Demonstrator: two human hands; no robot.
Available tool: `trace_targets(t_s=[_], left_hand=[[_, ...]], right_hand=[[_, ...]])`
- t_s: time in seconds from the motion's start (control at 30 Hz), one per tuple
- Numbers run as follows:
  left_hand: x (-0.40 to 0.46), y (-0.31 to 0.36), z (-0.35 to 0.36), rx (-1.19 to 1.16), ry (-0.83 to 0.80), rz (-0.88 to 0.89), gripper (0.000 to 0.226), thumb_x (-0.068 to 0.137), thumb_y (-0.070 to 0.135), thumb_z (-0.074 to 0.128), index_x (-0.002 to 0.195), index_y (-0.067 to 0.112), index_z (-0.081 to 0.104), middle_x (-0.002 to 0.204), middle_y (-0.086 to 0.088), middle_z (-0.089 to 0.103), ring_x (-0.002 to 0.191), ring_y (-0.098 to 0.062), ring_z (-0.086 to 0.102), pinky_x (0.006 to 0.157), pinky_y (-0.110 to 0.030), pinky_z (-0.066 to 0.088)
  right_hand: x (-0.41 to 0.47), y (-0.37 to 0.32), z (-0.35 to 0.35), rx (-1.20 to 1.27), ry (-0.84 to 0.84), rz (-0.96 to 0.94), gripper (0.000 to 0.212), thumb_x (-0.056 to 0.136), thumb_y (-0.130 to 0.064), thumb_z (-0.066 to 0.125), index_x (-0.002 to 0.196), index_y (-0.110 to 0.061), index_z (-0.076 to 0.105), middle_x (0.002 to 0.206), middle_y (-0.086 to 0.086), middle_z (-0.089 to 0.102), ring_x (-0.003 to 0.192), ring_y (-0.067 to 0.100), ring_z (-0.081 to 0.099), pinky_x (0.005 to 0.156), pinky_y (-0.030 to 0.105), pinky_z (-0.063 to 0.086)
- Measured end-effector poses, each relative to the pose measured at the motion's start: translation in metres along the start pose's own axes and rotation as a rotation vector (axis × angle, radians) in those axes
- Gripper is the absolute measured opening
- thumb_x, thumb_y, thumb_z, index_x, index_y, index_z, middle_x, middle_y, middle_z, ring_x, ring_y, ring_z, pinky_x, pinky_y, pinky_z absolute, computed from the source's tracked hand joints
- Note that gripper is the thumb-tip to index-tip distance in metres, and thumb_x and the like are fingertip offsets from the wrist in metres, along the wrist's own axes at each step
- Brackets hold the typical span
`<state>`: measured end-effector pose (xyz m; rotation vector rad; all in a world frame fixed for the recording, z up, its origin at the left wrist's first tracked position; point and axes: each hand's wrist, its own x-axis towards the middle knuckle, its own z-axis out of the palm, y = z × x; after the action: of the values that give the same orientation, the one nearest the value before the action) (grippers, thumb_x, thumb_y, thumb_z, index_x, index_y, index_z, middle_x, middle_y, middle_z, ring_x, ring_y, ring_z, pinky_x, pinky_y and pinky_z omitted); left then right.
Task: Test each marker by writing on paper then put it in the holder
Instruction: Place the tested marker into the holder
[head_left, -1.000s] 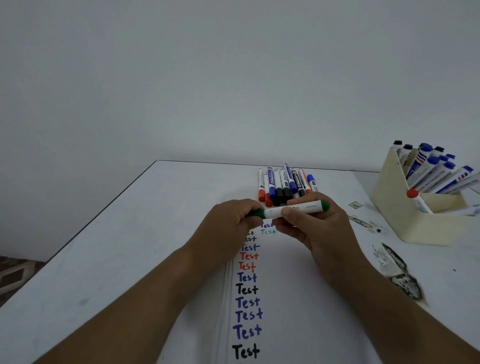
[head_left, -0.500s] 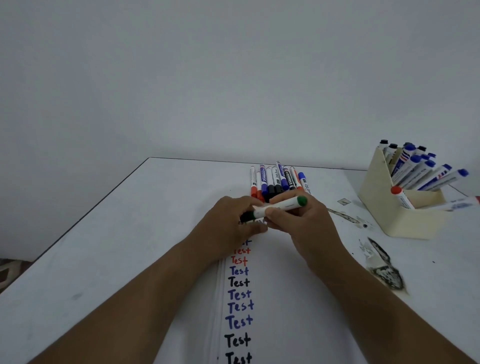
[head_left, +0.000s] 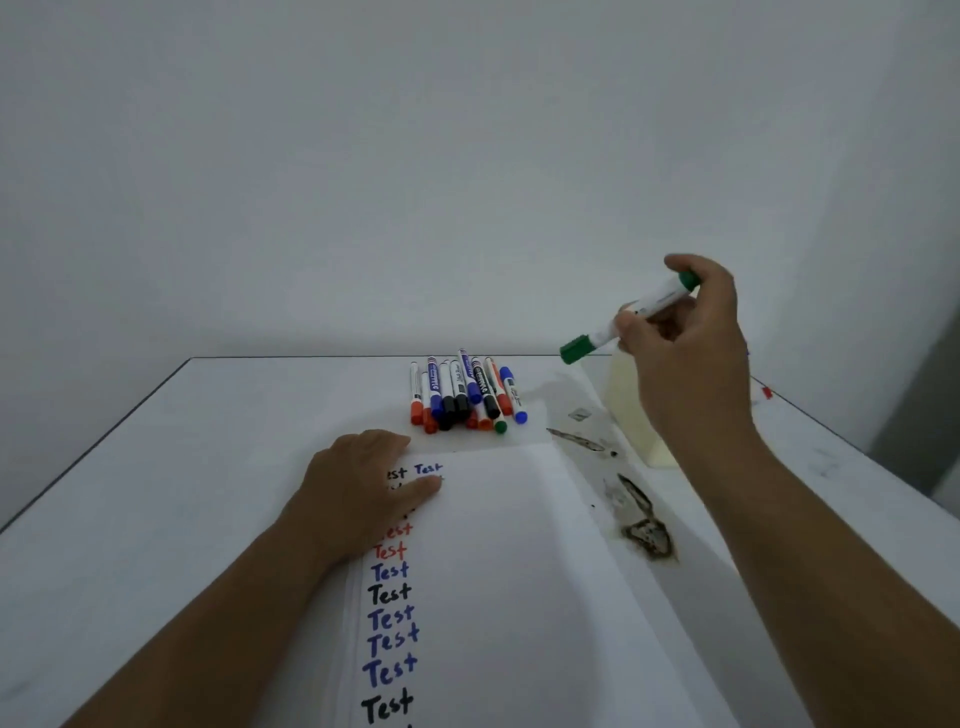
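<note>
Capped again and lifted off the paper (head_left: 519, 545): green marker (head_left: 631, 318), pinched in right hand (head_left: 680, 338) at two o'clock, above holder (head_left: 631, 410). Left hand (head_left: 358, 483) now flat, pressing paper. Testing apparently done; drop-in next. Untested pile (head_left: 462, 395) at twelve o'clock.

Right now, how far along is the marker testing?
Done: the paper carries a long column of "Test" words. In hand: the right hand holds a capped green marker raised above the cream holder; the left hand rests on the sheet. Left: the pile of markers beyond the paper.
</note>
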<state>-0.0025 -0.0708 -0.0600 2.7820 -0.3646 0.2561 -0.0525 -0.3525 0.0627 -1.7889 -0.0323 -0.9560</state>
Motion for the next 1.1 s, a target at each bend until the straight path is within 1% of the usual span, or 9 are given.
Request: trace_targets(t_s=[0.1,0.23,0.37,0.5,0.67,0.73,0.83,0.9,1.1], left_hand=[[0.001,0.001,0.000,0.021,-0.005,0.010,0.070,0.089,0.075,0.042,0.144,0.032,0.045,0.149,0.011,0.044,0.134,-0.011,0.039,0.111,-0.035,0.031],[0.002,0.001,0.001,0.007,-0.011,0.010,0.069,0.088,0.075,0.041,0.143,0.034,0.045,0.150,0.012,0.042,0.135,-0.011,0.038,0.112,-0.036,0.031],[0.004,0.001,0.001,-0.015,-0.007,0.007,0.067,0.088,0.074,0.044,0.142,0.034,0.047,0.149,0.013,0.044,0.135,-0.011,0.039,0.112,-0.037,0.032],[0.004,0.001,0.001,-0.010,-0.010,0.004,0.066,0.089,0.073,0.045,0.142,0.034,0.047,0.149,0.013,0.044,0.135,-0.012,0.039,0.112,-0.037,0.032],[0.006,0.000,0.001,-0.010,-0.012,0.001,0.066,0.088,0.073,0.045,0.141,0.034,0.048,0.148,0.013,0.045,0.134,-0.011,0.040,0.112,-0.037,0.033],[0.006,0.001,0.001,-0.013,-0.012,-0.001,0.066,0.088,0.073,0.046,0.142,0.034,0.048,0.148,0.013,0.044,0.134,-0.011,0.040,0.112,-0.036,0.033],[0.006,0.001,0.001,-0.006,-0.014,0.003,0.066,0.088,0.073,0.046,0.142,0.034,0.047,0.149,0.013,0.043,0.135,-0.011,0.039,0.112,-0.036,0.033],[0.006,0.001,0.000,-0.010,-0.016,0.000,0.066,0.089,0.073,0.046,0.143,0.034,0.047,0.149,0.013,0.043,0.135,-0.011,0.039,0.112,-0.036,0.032],[0.005,0.000,0.000,-0.013,-0.020,0.001,0.067,0.088,0.074,0.045,0.142,0.035,0.048,0.148,0.013,0.044,0.134,-0.011,0.041,0.111,-0.036,0.034]], right_hand=[[0.027,0.008,-0.038,-0.190,0.011,-0.036,0.053,0.099,-0.020,0.060,0.142,-0.044,0.039,0.104,-0.005,0.066,0.088,0.008,0.066,0.060,0.010,0.048],[0.045,0.037,-0.078,-0.327,-0.008,-0.019,0.049,0.099,-0.023,0.060,0.141,-0.042,0.045,0.107,-0.004,0.068,0.092,0.015,0.070,0.078,0.027,0.055],[0.044,0.066,-0.093,-0.482,-0.096,-0.012,0.040,0.094,-0.020,0.069,0.132,-0.029,0.059,0.099,-0.005,0.068,0.091,0.014,0.067,0.081,0.025,0.054],[0.043,0.085,-0.088,-0.540,-0.189,-0.005,0.029,0.090,-0.023,0.073,0.112,-0.033,0.058,0.093,-0.005,0.071,0.086,0.013,0.068,0.066,0.018,0.048],[0.051,0.093,-0.079,-0.706,-0.351,-0.117,0.028,0.100,-0.022,0.058,0.123,-0.031,0.070,0.076,0.005,0.067,0.064,0.015,0.055,0.059,0.029,0.038],[0.052,0.095,-0.083,-0.708,-0.330,-0.189,0.028,0.099,-0.019,0.058,0.122,-0.028,0.072,0.073,0.006,0.068,0.056,0.010,0.049,0.058,0.026,0.035],[0.046,0.104,-0.098,-0.697,-0.152,-0.179,0.024,0.101,-0.026,0.054,0.117,-0.026,0.072,0.097,-0.003,0.074,0.087,0.012,0.060,0.082,0.031,0.039],[0.040,0.112,-0.107,-0.714,-0.033,-0.096,0.026,0.101,-0.024,0.051,0.117,-0.020,0.071,0.105,0.001,0.073,0.091,0.017,0.059,0.091,0.035,0.040],[0.028,0.120,-0.111,-0.522,-0.027,0.232,0.031,0.101,-0.025,0.052,0.130,-0.023,0.062,0.112,0.002,0.071,0.095,0.016,0.062,0.074,0.025,0.044]])
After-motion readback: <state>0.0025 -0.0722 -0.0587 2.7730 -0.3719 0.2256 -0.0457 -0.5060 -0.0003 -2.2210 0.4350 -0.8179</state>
